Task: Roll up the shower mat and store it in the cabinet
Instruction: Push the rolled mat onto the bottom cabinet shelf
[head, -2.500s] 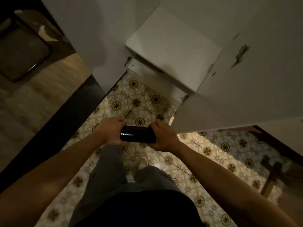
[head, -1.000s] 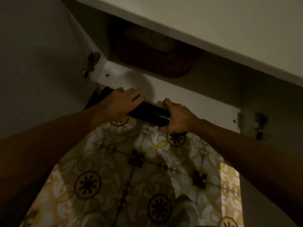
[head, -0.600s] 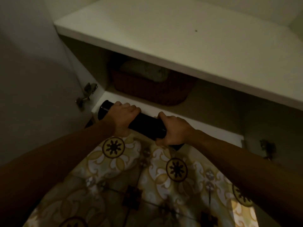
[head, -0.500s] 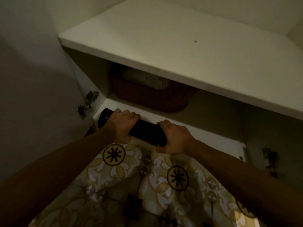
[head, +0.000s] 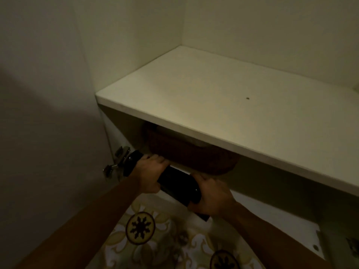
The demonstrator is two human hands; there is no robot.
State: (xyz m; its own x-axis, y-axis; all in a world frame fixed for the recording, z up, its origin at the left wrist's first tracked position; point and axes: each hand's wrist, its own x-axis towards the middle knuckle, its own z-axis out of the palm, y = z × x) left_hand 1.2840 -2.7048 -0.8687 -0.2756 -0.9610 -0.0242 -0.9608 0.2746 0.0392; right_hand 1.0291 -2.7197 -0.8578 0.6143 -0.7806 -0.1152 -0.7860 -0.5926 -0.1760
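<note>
- Mat (head: 177, 182), rolled into a tight dark cylinder, lies level across the mouth of the cabinet's lower compartment, just in front of the brown basket (head: 191, 157) and over the front edge of the bottom board (head: 272, 216); kept sideways like this, its whole length can probably go in without catching on the cabinet side.
- The left hand (head: 150, 174) is wrapped over the roll near its left end, fingers curled on top, so that end cannot spring open; a short stub of the roll pokes out beyond it towards the door hinge (head: 116, 160).
- The right hand (head: 210, 198) is clenched round the right part of the roll, thumb side up; two grips set apart keep the cylinder tight and steady while it is guided in.
- The roll tilts a little, left end deeper and higher in the picture, right end nearer the person, which suggests the left end is meant to enter first, beside the basket.
- The upper shelf (head: 223, 105) overhangs the opening and hides most of the basket and the space behind it; in this dim light I cannot tell whether the roll already rests on the bottom board or hangs just above it.
- The basket fills much of the lower compartment, so the free room seems to be the strip in front of it, and that would explain why the roll is held so close to the front edge.
- The open door (head: 48, 133) stands to the left, and the patterned floor tiles (head: 155, 239) show below the forearms.
- Judged from this single head view, the rolling is done and the storing is in its last stage; both hands have yet to let go.
</note>
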